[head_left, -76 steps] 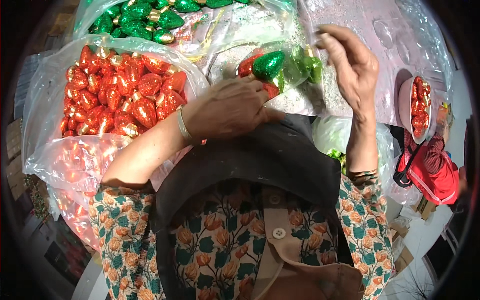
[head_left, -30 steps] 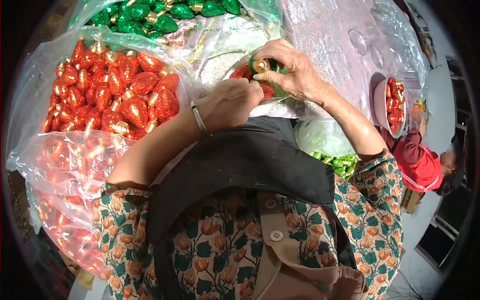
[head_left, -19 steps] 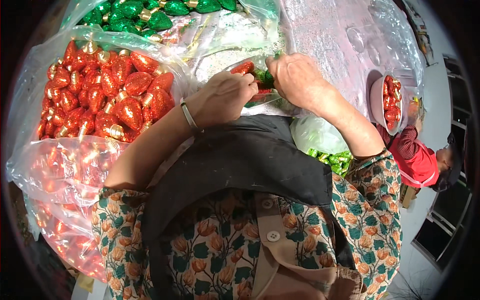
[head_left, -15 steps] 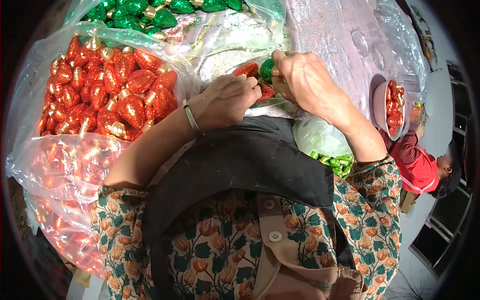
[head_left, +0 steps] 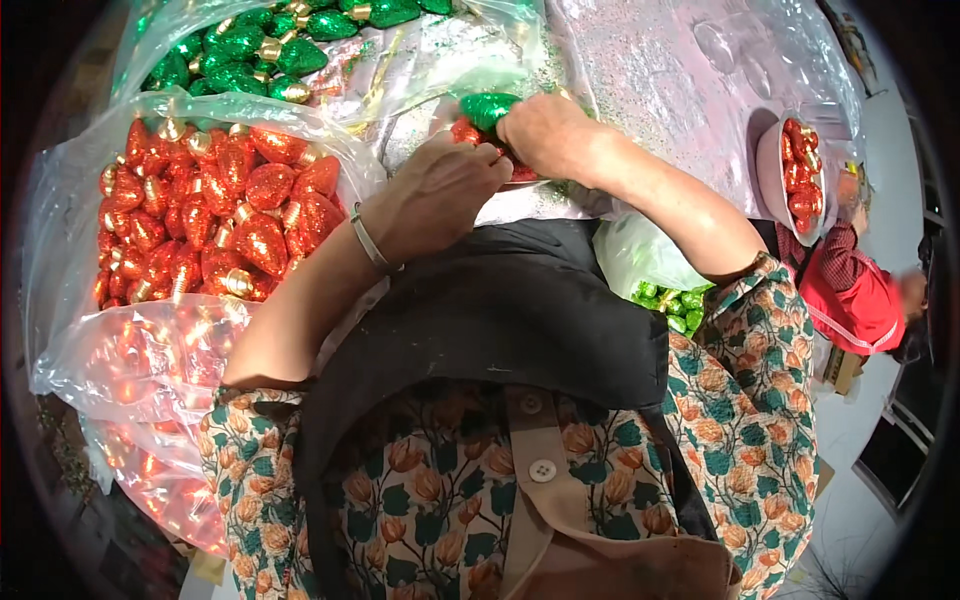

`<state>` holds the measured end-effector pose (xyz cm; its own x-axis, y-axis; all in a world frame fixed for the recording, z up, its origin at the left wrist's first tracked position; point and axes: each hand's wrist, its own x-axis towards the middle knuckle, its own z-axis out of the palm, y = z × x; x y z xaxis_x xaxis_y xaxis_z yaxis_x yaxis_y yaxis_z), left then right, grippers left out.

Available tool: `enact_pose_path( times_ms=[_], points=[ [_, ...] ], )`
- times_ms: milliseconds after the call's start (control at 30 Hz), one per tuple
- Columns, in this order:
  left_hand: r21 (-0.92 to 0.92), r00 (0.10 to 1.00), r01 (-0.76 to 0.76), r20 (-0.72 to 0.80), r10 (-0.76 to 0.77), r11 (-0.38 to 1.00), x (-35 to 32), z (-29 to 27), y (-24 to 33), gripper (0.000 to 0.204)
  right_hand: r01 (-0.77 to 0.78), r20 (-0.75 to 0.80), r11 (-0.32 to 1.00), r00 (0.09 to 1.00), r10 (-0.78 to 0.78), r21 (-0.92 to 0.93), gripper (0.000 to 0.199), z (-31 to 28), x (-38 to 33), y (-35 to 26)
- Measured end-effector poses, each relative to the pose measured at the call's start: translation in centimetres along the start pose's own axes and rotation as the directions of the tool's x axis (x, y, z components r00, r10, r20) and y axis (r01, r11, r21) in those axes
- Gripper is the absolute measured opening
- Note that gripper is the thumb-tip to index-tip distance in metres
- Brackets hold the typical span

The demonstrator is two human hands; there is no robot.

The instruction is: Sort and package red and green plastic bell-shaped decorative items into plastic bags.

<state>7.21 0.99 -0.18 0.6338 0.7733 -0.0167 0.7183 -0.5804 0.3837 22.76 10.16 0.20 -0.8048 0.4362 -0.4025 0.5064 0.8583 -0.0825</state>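
My right hand (head_left: 552,132) grips a glittery green bulb ornament (head_left: 486,108) by its base end, the green tip pointing left. Just below and to the left, my left hand (head_left: 452,182) is closed, its fingers curled; what they hold is hidden. Between and beneath the hands show parts of red glitter bulb ornaments (head_left: 464,131), seemingly in a clear container whose shape the hands mostly cover. At the left lies a big open plastic bag (head_left: 75,170) full of red bulb ornaments (head_left: 262,240) with gold caps.
Green bulb ornaments (head_left: 300,57) lie in plastic at the far left. A pink bowl (head_left: 770,180) of red ornaments stands at the right, near a person in a red vest (head_left: 850,290). By my right elbow sits a bag (head_left: 650,250) of light green pieces. Glitter dusts the plastic-covered table (head_left: 650,90).
My right hand has moved left with the green bulb, now above the red ones and more exposed. My left hand has shifted slightly left. The whole view has shifted a little.
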Motion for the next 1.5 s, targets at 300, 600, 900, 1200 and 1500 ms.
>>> enact_pose_path(
  times_ms=[300,600,900,1200,1500],
  points=[
    [0.051,0.993,0.07,0.087,-0.075,0.996,-1.1,-0.8,1.4,0.038,-0.291,-0.443,0.757,0.667,0.599,0.585,0.03,-1.5,-6.0,6.5],
    [0.12,0.988,0.048,-0.153,-0.029,0.992,-0.8,0.3,0.9,0.038,-0.358,-0.246,0.909,0.881,0.405,0.214,0.054,8.1,-4.2,6.2],
    [0.152,0.998,-0.013,-0.066,0.024,0.988,-0.2,0.2,0.9,0.031,-0.227,-0.076,0.896,0.958,0.275,0.381,0.066,6.4,-1.3,8.4],
    [0.169,0.99,-0.032,-0.128,0.054,0.985,-2.1,2.2,1.1,0.031,0.326,-0.439,0.327,0.814,0.38,0.887,0.049,-2.9,-7.4,2.3],
    [0.038,0.976,-0.088,-0.199,0.094,0.995,-1.8,2.8,0.5,0.03,0.341,-0.589,0.871,0.805,-0.076,0.353,0.061,-2.9,-4.6,-2.2]
  ],
)
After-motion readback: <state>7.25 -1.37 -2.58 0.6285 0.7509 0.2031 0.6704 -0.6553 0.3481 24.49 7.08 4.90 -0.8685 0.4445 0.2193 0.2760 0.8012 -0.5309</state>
